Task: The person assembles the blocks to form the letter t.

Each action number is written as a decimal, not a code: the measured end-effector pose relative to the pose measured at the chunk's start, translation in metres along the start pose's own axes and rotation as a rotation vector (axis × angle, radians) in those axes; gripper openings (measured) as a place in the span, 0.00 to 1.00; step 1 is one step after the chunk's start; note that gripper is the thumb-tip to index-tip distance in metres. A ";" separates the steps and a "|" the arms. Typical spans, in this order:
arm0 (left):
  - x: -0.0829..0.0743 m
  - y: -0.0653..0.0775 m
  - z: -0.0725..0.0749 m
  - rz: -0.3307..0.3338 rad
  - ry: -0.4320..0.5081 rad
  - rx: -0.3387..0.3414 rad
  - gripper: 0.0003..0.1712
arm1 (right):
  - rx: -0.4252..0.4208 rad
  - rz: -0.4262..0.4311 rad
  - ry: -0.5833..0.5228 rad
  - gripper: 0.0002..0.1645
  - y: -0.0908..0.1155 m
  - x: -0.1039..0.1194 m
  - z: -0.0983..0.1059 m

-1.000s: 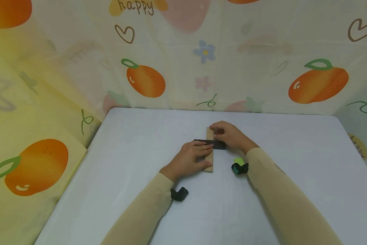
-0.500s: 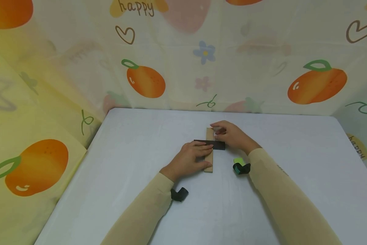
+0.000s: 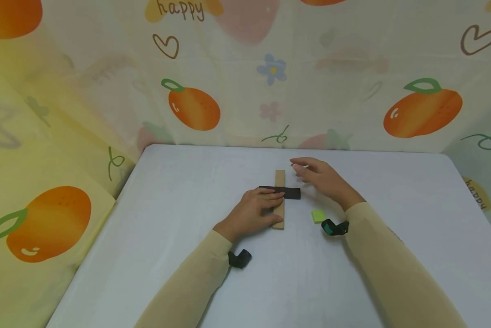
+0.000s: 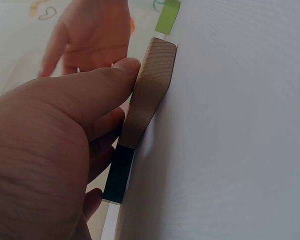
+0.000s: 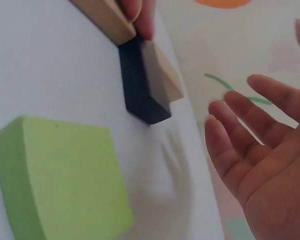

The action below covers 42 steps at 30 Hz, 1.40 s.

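A pale wooden strip (image 3: 279, 219) and a dark bar (image 3: 293, 193) form a cross flat on the table in the head view. My left hand (image 3: 251, 211) rests on it, its fingers over the dark bar and its thumb touching the strip's near end. In the left wrist view the thumb and fingers lie along the upper side of the strip (image 4: 151, 90) and the bar (image 4: 119, 172). My right hand (image 3: 325, 181) hovers to the right of the cross, apart from it. Its fingers are spread and hold nothing, as the right wrist view shows of this hand (image 5: 275, 155).
A small light green block (image 3: 317, 216) lies on the table right of the cross, close to the right wrist's black camera (image 3: 335, 227). The white tabletop (image 3: 167, 191) ends at the back against a fruit-patterned cloth (image 3: 331, 105).
My right hand has left the far end of the wooden strip and moved up and to the right. More of the green block shows. The left hand stays in place on the cross.
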<state>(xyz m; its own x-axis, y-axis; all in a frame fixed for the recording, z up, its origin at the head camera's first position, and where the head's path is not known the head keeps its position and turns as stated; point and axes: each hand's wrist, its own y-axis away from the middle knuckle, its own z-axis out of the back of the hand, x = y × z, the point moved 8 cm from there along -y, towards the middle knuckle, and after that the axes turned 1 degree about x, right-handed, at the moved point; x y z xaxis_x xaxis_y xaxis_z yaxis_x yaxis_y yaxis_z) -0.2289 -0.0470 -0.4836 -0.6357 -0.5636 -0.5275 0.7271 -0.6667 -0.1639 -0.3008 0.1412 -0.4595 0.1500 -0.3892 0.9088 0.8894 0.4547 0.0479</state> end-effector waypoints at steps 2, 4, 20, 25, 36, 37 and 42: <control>0.000 0.001 0.000 0.005 0.004 0.000 0.33 | -0.006 0.028 -0.043 0.35 0.004 0.006 0.002; 0.001 0.001 0.000 0.013 0.008 0.002 0.33 | -0.010 0.063 -0.084 0.35 0.010 0.013 0.003; 0.005 0.003 -0.002 0.048 0.029 0.005 0.31 | -0.020 0.210 -0.222 0.40 0.059 0.030 0.014; 0.004 0.003 -0.003 0.043 0.030 0.007 0.31 | -0.028 0.242 -0.229 0.37 0.072 0.029 0.014; 0.004 0.003 -0.003 0.026 0.042 -0.006 0.30 | -0.037 0.243 -0.225 0.32 0.093 0.014 0.016; 0.004 0.003 -0.003 0.023 0.043 -0.008 0.30 | -0.036 0.248 -0.226 0.32 0.095 0.012 0.017; 0.003 0.003 -0.002 0.023 0.043 -0.006 0.30 | -0.045 0.258 -0.231 0.32 0.101 0.002 0.019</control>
<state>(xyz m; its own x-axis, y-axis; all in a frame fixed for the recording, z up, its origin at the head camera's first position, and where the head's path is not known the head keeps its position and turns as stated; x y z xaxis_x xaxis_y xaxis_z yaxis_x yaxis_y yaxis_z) -0.2279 -0.0500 -0.4871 -0.6068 -0.5572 -0.5668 0.7434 -0.6503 -0.1564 -0.2192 0.2013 -0.4451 0.2750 -0.0719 0.9588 0.8537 0.4769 -0.2091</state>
